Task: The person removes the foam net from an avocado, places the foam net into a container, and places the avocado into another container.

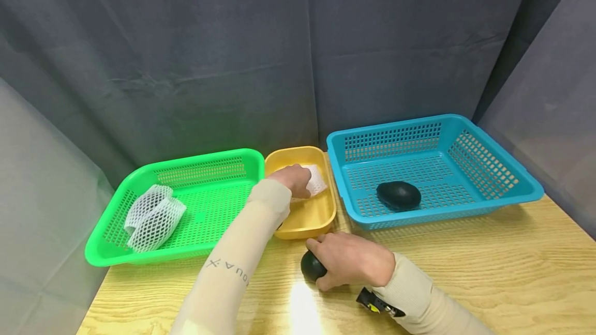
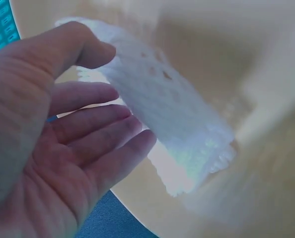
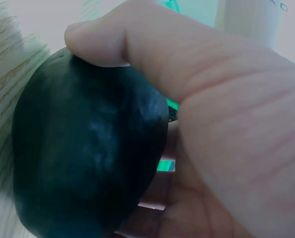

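Observation:
My left hand reaches into the yellow basket. Its thumb lies over a white foam fruit net, and its fairly straight fingertips are right at the net's edge in the left wrist view. On the table just in front of that basket, my right hand grips a dark avocado, thumb on one side and fingers curled round the other. Another dark avocado lies in the blue basket at the right.
At the left stands a green basket holding white foam nets. The yellow basket sits between the green and blue ones. A grey curtain hangs behind the wooden table.

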Available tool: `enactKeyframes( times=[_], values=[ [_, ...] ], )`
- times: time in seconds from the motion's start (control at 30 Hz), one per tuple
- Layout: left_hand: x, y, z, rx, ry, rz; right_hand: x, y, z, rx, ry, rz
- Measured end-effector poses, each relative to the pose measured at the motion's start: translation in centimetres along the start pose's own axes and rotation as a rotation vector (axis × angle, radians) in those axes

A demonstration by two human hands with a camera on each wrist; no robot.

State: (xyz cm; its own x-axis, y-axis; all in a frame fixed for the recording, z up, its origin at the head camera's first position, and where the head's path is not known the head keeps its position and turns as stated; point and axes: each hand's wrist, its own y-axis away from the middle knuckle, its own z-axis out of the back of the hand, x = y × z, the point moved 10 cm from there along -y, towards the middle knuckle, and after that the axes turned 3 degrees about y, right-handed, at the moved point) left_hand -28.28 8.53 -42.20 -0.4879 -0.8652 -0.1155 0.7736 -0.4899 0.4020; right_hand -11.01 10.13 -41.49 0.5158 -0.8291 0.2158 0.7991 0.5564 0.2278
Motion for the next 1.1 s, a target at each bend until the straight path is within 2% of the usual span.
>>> enactKeyframes(
  times=[0.3, 0.67, 1.1],
  values=[
    [0.2, 0.2, 0.4, -0.011, -0.015, -0.015, 0.2, -0.1, -0.1, 0.004, -0.006, 0.005],
    [-0.5, 1.4, 2.3, -0.022, -0.072, -0.068, 0.1, 0.0, -0.1, 0.013, 0.007, 0.010],
    [-1.2, 2.5, 4.2, -0.104, -0.107, -0.140, 0.1, -0.1, -0.3, 0.037, 0.011, -0.003]
  ],
)
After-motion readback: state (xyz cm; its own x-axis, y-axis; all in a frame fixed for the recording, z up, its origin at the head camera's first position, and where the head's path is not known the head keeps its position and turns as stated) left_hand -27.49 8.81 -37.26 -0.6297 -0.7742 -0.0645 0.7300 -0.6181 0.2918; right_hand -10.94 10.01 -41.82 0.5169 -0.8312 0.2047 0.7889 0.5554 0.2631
